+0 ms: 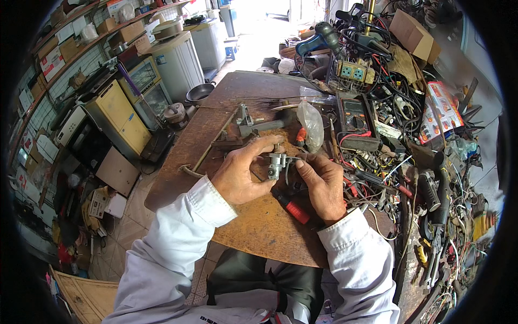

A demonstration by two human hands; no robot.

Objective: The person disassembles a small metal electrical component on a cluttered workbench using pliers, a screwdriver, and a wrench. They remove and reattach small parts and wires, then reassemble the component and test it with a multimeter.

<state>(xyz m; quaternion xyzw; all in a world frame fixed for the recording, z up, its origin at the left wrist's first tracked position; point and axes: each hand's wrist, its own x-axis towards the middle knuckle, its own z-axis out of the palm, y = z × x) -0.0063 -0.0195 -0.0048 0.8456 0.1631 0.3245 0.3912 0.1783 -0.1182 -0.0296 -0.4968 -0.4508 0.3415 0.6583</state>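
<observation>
Left hand (240, 171) clamps a metal fitting (276, 166), right hand (325, 182) pinching its side, above a worn brown surface (245, 229); laden shelves (81, 54) stand left.

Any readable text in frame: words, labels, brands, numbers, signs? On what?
None clear enough to quote.
Metal part in the hands: no lettering I can make out.
Multimeter: dial and face marks, too small.
Red-and-white package, right: print, too small and blurred.
Red-and-white box, left shelf: print, too small.
Jacket front: dark lettering at the lower picture edge, cut off.
</observation>
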